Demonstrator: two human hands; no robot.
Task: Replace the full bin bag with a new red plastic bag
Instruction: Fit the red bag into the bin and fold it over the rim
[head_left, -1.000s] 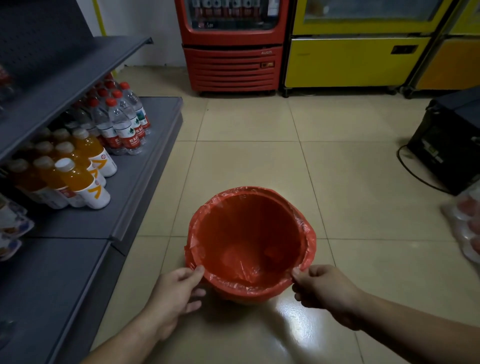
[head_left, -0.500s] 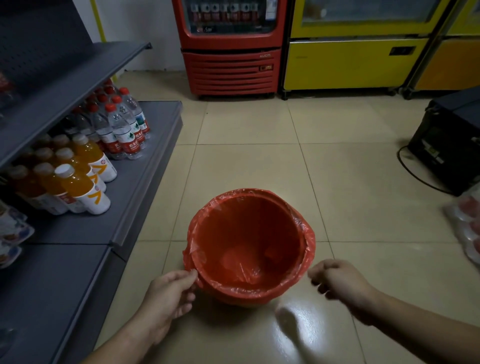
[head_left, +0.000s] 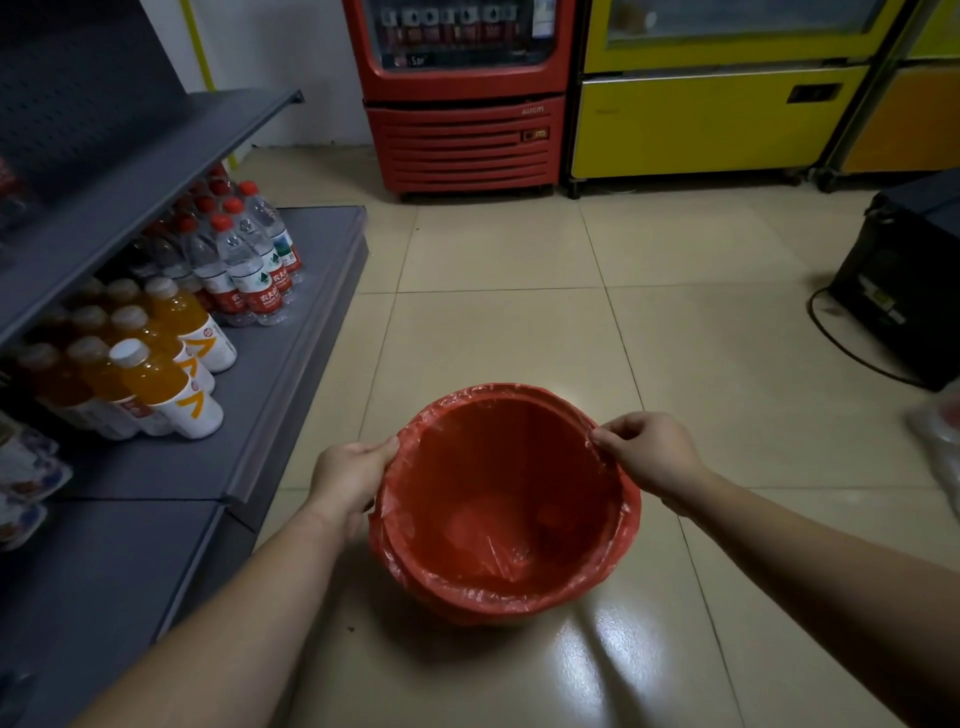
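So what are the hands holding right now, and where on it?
Both hold the red plastic bag at its folded-over edge on the bin rim: left hand on the left side, right hand on the upper right.

Bare forearms, no sleeves or jewellery

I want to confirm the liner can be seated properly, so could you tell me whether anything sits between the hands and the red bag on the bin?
Nothing visible does. The left hand and right hand both grip the red bag at opposite sides of the rim.
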